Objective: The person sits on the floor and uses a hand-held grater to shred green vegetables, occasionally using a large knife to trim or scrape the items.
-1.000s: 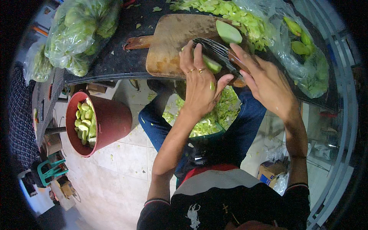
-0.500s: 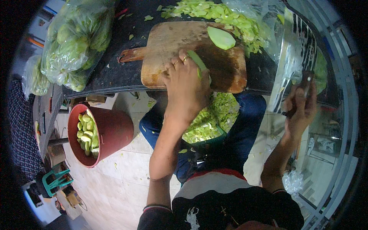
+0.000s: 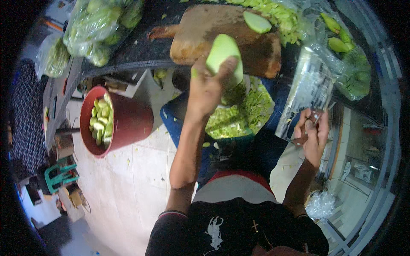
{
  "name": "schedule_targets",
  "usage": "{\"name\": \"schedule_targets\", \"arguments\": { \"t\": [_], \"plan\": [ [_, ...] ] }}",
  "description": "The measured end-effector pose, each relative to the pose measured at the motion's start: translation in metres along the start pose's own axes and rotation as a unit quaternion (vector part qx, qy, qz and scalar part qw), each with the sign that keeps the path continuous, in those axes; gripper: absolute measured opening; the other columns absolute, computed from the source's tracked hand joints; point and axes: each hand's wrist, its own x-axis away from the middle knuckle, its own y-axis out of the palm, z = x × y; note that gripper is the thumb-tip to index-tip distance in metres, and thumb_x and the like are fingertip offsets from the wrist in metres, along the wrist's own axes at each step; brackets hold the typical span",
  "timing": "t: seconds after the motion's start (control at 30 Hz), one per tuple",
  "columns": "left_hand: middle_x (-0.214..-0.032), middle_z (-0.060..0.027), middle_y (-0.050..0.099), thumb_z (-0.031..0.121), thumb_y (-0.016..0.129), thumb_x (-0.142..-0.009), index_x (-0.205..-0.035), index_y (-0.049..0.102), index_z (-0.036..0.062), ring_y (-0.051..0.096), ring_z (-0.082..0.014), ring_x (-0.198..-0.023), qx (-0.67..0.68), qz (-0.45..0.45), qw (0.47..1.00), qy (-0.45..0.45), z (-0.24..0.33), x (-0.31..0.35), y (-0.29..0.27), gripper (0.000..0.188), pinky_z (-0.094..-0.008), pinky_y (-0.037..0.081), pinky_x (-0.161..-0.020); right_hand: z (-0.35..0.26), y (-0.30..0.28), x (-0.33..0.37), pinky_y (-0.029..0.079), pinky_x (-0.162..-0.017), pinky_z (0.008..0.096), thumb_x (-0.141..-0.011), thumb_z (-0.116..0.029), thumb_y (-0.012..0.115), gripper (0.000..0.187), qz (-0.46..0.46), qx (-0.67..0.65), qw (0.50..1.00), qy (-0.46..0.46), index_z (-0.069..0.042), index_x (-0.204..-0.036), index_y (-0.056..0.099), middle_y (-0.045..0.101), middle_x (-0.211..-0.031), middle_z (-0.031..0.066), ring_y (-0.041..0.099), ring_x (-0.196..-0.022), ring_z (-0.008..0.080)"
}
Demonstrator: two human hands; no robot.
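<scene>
My left hand [image 3: 207, 87] is closed around a pale green peeled fruit [image 3: 224, 53], which looks like a green mango, raised over the near edge of the wooden cutting board [image 3: 192, 36]. Its thumb presses on the smooth face of the fruit. At the right, my right hand [image 3: 315, 136] grips a wide cleaver [image 3: 304, 87] by its handle, the wet blade slanting upward, apart from the fruit. A cut pale green piece [image 3: 257, 22] lies at the board's far right. Below the board, between my knees, a container holds green shavings [image 3: 239, 117].
A red bucket [image 3: 132, 121] of peeled pieces stands on the floor at left. Plastic bags of green fruit [image 3: 96, 34] lie at the table's far left. More shavings [image 3: 286, 19] are piled behind the board. Unpeeled green fruits [image 3: 339, 45] and clear plastic lie at right.
My left hand has lifted the fruit off the board toward me and turned it. The cleaver in my right hand has come lower and inward, its blade turned. The whole view has shifted.
</scene>
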Motion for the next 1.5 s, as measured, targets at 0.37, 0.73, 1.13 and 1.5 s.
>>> {"name": "schedule_targets", "arguments": {
  "t": [0.37, 0.73, 1.13, 1.5],
  "plan": [
    [-0.129, -0.0230, 0.049, 0.037, 0.039, -0.098, -0.133, 0.042, 0.0023, 0.050, -0.0396, -0.117, 0.636, -0.034, 0.766, -0.090, -0.083, 0.122, -0.010, 0.049, -0.0596, 0.038, -0.100, -0.033, -0.015, 0.032, 0.043, -0.062, 0.0254, -0.089, -0.012, 0.062, 0.031, -0.153, 0.377, 0.903, -0.136, 0.006, -0.114, 0.054, 0.055, -0.076, 0.0058, 0.049, -0.063, 0.0122],
    [-0.123, -0.0181, 0.054, 0.048, 0.041, -0.096, -0.131, 0.043, 0.0055, 0.055, -0.0344, -0.110, 0.639, -0.058, 0.762, -0.089, -0.101, 0.138, -0.034, 0.055, -0.0632, 0.040, -0.097, -0.092, 0.058, 0.023, 0.045, -0.065, 0.0330, -0.085, -0.016, 0.066, 0.023, -0.299, 0.560, 0.721, -0.279, -0.004, -0.104, 0.062, 0.061, -0.073, 0.0110, 0.056, -0.066, 0.0238],
    [-0.106, -0.0183, 0.063, 0.052, 0.040, -0.095, -0.124, 0.050, 0.0033, 0.065, -0.0324, -0.088, 0.553, -0.027, 0.825, -0.118, -0.112, 0.106, -0.060, 0.058, -0.0470, 0.056, -0.078, -0.111, 0.150, -0.019, 0.047, -0.073, 0.0374, -0.084, -0.021, 0.065, 0.028, -0.433, 0.638, 0.446, -0.454, -0.005, -0.107, 0.061, 0.062, -0.078, 0.0108, 0.060, -0.074, 0.0224],
    [-0.107, -0.0242, 0.062, 0.049, 0.035, -0.095, -0.123, 0.050, -0.0037, 0.066, -0.0376, -0.087, 0.530, -0.044, 0.838, -0.126, -0.088, 0.071, -0.042, 0.061, -0.0422, 0.060, -0.064, -0.098, 0.148, -0.074, 0.047, -0.073, 0.0366, -0.090, -0.019, 0.058, 0.027, -0.450, 0.660, 0.443, -0.407, -0.004, -0.113, 0.058, 0.060, -0.091, 0.0122, 0.059, -0.078, 0.0226]
  ]
}}
